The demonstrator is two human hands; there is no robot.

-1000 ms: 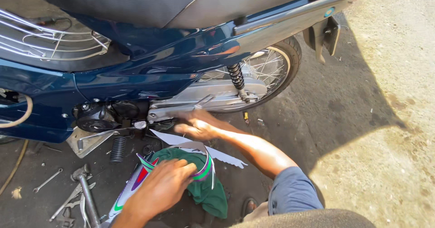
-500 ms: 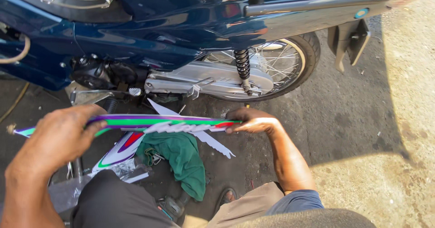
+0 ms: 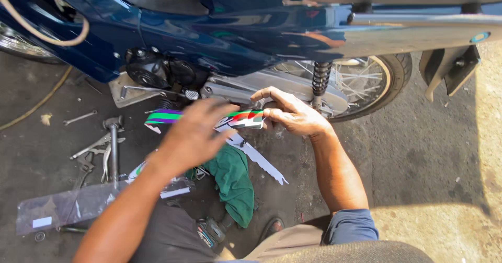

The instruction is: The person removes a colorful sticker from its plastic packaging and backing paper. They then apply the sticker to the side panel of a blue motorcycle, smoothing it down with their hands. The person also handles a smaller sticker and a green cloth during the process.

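Keep your right hand (image 3: 293,116) pinching the striped decal strip (image 3: 209,119) taut below the blue motorcycle's side panel (image 3: 235,38), left hand (image 3: 196,132) open, flat on it.

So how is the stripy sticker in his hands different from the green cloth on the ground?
The stripy sticker is long, thin and stiff-looking, with many colours; the green cloth is crumpled, soft and one colour. The sticker is held up by the right hand and left hand; the cloth lies untouched on the ground. Both have green.
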